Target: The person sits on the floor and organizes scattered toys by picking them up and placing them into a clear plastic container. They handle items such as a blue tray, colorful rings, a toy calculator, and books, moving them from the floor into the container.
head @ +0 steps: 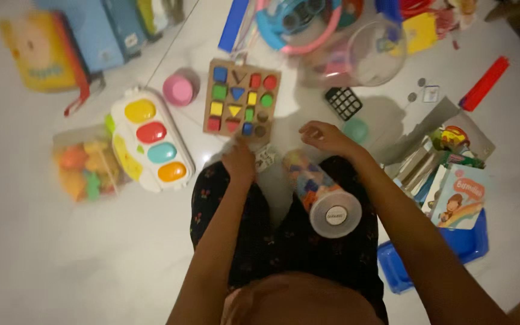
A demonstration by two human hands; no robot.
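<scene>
The left hand [239, 160] rests fingers-down at the lower edge of a square wooden shape-sorting board [242, 97], touching it, its grip hidden from above, while the right hand [326, 136] hovers loosely curled and empty just right of the board. Between the knees lies one clear plastic jar with a white lid [323, 192], full of coloured pieces. One white toy piano with four oval coloured keys [149, 146] sits left; one pink cup [179, 89] and one black grid block [343, 102] flank the board.
</scene>
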